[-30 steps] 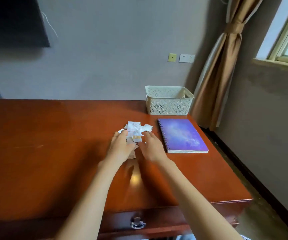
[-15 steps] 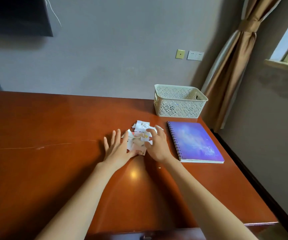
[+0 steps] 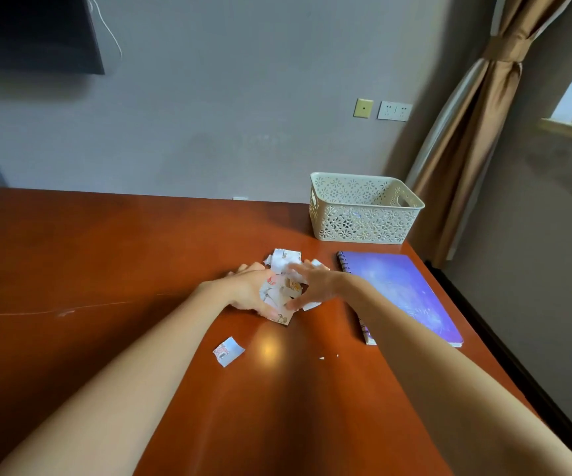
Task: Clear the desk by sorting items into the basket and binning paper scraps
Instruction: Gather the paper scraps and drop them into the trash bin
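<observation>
Paper scraps [image 3: 281, 289]: one heap, held on the red-brown surface [image 3: 106, 269] between the left hand [image 3: 245, 290] and the right hand [image 3: 320, 283], both cupped round it with fingers curved against the paper. Stray scrap [image 3: 228, 351]: laid apart, nearer the person. Basket [image 3: 363, 218]: white, set at the far right corner. Notebook [image 3: 404, 290]: purple, spiral-bound, laid flat just in front of the basket.
</observation>
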Action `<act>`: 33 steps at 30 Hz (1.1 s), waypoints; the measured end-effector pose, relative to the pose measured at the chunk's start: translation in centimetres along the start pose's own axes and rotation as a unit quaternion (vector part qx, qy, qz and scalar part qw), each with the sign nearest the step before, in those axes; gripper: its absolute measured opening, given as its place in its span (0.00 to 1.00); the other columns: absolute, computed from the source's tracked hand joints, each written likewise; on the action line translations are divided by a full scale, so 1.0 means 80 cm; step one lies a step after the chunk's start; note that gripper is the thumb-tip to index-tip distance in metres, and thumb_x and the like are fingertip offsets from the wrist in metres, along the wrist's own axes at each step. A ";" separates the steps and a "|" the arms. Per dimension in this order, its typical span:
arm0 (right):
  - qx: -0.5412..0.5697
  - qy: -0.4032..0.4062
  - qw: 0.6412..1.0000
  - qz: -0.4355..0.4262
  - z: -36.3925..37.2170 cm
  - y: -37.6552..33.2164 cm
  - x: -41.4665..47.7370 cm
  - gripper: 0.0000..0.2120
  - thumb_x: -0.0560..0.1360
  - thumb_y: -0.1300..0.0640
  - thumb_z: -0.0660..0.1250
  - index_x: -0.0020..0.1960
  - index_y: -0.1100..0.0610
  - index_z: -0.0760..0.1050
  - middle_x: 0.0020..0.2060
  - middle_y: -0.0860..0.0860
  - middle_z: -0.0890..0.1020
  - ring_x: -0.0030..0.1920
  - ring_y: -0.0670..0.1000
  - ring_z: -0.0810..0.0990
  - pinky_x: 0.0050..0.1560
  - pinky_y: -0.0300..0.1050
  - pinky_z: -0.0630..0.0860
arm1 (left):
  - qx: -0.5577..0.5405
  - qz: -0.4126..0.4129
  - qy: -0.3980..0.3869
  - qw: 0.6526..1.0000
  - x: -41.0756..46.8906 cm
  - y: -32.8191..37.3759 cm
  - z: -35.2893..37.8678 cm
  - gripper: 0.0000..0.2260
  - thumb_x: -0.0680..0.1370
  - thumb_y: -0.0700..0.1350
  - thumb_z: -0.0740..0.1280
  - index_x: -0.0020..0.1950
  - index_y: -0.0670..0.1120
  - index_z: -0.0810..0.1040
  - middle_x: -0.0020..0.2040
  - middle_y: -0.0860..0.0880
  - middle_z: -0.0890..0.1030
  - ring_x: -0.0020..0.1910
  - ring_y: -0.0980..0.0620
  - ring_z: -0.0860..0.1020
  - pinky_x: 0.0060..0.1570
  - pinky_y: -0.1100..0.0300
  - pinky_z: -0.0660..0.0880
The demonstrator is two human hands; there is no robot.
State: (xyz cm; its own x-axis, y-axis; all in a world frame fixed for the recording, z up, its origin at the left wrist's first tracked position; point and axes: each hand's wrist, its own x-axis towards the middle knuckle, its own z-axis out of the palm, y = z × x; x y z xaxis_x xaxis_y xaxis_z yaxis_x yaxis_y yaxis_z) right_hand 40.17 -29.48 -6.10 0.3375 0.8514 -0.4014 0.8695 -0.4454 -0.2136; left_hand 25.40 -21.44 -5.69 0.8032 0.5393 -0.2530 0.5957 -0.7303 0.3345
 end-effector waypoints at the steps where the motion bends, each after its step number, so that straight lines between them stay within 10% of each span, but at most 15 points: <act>1: 0.004 -0.005 1.000 -0.018 -0.002 0.000 0.002 0.42 0.71 0.43 0.69 0.76 0.46 0.48 0.77 0.53 0.50 0.76 0.59 0.48 0.73 0.59 0.54 | -0.007 0.006 -0.007 1.000 -0.003 0.005 -0.005 0.34 0.74 0.50 0.69 0.76 0.49 0.56 0.77 0.47 0.54 0.76 0.45 0.52 0.74 0.50 0.52; 15: -0.068 0.129 0.989 -0.012 0.035 -0.022 -0.005 0.19 0.79 0.54 0.57 0.67 0.62 0.63 0.63 0.59 0.67 0.64 0.62 0.66 0.62 0.54 0.67 | -0.053 -0.028 0.072 0.996 0.012 0.004 0.020 0.19 0.79 0.42 0.62 0.69 0.43 0.65 0.66 0.42 0.68 0.61 0.43 0.71 0.53 0.57 0.70; 18: -0.069 0.168 0.983 -0.021 0.039 -0.027 -0.017 0.17 0.79 0.61 0.58 0.66 0.63 0.63 0.63 0.60 0.66 0.63 0.61 0.66 0.60 0.52 0.69 | -0.071 -0.027 0.125 0.989 0.009 0.001 0.028 0.18 0.80 0.39 0.59 0.70 0.41 0.67 0.67 0.41 0.69 0.63 0.44 0.71 0.41 0.75 0.64; 22: -0.054 0.207 0.977 -0.022 0.045 -0.032 -0.023 0.17 0.77 0.66 0.58 0.65 0.64 0.64 0.62 0.61 0.68 0.62 0.61 0.70 0.56 0.51 0.71 | -0.187 -0.046 0.158 0.968 0.005 0.005 0.030 0.09 0.81 0.37 0.57 0.52 0.43 0.77 0.38 0.55 0.70 0.42 0.49 0.72 0.27 0.81 0.65; 28: 0.046 0.226 0.973 -0.004 0.035 -0.032 -0.036 0.06 0.78 0.65 0.56 0.43 0.58 0.65 0.56 0.64 0.76 0.53 0.64 0.76 0.42 0.50 0.67 | -0.146 -0.108 0.224 0.957 -0.006 -0.004 0.024 0.11 0.81 0.41 0.58 0.59 0.40 0.75 0.56 0.40 0.76 0.46 0.43 0.76 0.43 0.54 0.74; 33: 0.309 0.238 0.921 0.010 0.024 -0.020 -0.039 0.11 0.78 0.64 0.56 0.37 0.58 0.64 0.32 0.57 0.78 0.23 0.48 0.76 0.28 0.38 0.75 | -0.182 -0.114 0.266 0.940 -0.014 0.003 0.006 0.13 0.81 0.40 0.59 0.64 0.39 0.74 0.60 0.38 0.75 0.47 0.44 0.75 0.51 0.51 0.78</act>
State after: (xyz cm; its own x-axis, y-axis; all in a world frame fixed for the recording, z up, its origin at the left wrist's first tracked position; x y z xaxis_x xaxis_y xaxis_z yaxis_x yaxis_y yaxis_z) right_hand 37.07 -31.95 -6.21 0.5990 0.8007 -0.0069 0.5401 -0.4103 -0.7348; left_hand 24.64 -22.38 -5.74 0.4856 0.8681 0.1027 0.6361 -0.4315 0.6396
